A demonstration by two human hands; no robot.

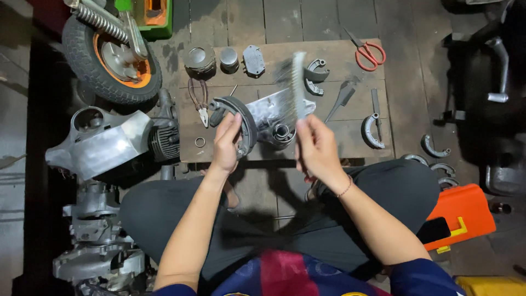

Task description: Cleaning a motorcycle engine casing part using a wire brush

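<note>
Curved grey brake shoe (241, 123) with dark lining, upright over the wooden board (350, 145) at centre, left hand (226, 145) clasping its lower edge, wire brush (297, 82) blurred at one o'clock of it, right hand (316, 147) clenched around the brush handle, bristles raised toward twelve o'clock

Pliers (199, 98) lie on the board (334, 143) left of the shoe (236, 121); scissors (368, 52) at its far right corner; wheel (109, 55) off its far left.
</note>
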